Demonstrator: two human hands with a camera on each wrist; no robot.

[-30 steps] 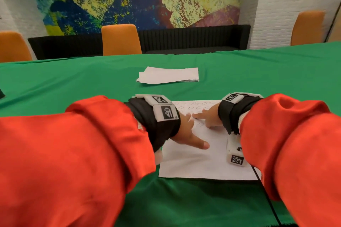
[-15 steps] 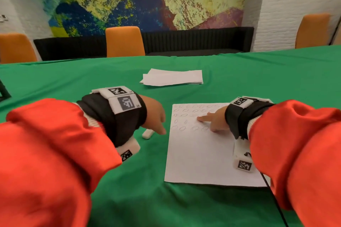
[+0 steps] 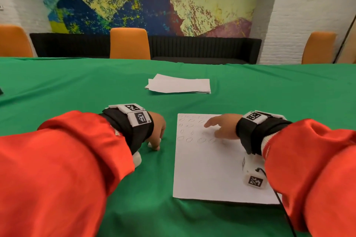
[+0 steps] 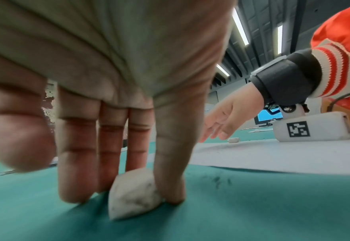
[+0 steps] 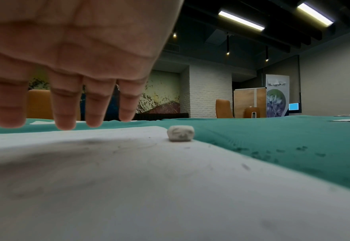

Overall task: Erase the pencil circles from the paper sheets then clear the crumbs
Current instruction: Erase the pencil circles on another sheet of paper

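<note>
A white sheet [image 3: 210, 175] with rows of faint pencil circles [image 3: 189, 132] near its top lies on the green cloth [image 3: 77, 86]. My left hand [image 3: 157, 133] is down on the cloth just left of the sheet. Its straight fingertips [image 4: 169, 182] touch a smudged white eraser [image 4: 133, 194] on both sides, and the thumb stays clear of it. My right hand [image 3: 219, 127] hovers over the circles with fingers [image 5: 64, 110] spread and off the paper, holding nothing. A second small eraser [image 5: 181, 133] sits at the sheet's right edge. Dark crumbs [image 5: 273, 153] dot the cloth.
A stack of white sheets [image 3: 179, 85] lies further back in the middle of the table. More crumbs [image 4: 219, 179] lie on the cloth between my left hand and the sheet. Orange chairs [image 3: 130, 44] and a black sofa stand behind the table.
My left hand has moved off the sheet to the left and come down on the eraser on the cloth. My right hand's fingers have spread and lifted from the paper.
</note>
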